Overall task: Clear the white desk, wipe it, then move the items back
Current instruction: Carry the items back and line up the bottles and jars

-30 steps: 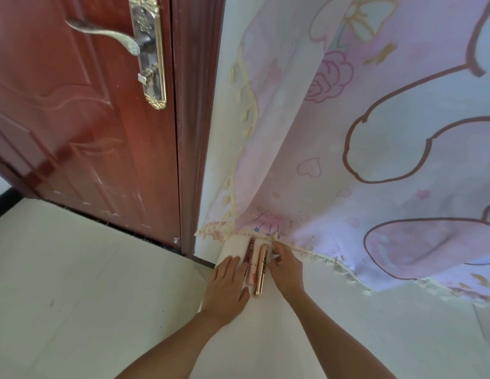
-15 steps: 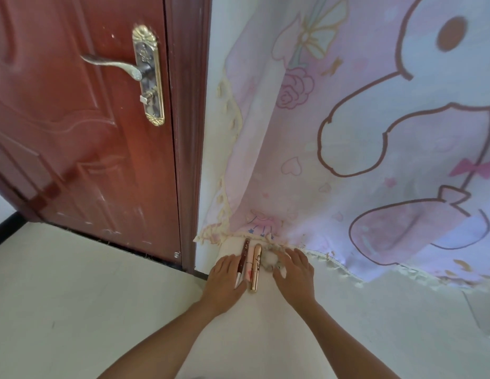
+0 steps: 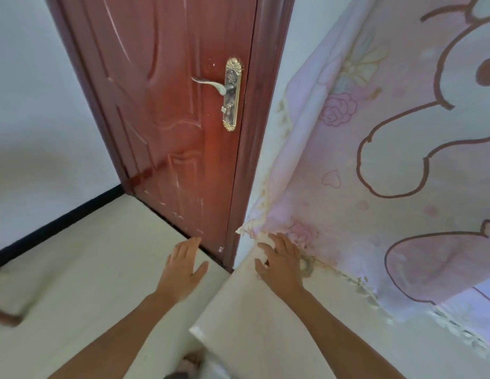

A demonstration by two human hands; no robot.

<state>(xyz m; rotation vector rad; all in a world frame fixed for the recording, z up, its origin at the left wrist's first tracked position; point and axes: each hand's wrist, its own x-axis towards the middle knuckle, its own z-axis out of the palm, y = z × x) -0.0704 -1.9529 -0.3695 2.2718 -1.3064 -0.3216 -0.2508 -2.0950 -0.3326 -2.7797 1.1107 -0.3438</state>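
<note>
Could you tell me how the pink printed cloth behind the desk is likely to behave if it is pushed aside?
Probably floppy: the pink cloth hangs in soft folds near the door frame. It looks thin and likely light, so it should yield easily. Its frayed fringe lies on the white desk and might drag or snag.

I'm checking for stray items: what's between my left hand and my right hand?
Head view: only bare floor and the edge of the desk lie between the left hand and right hand; no loose items show there.
</note>
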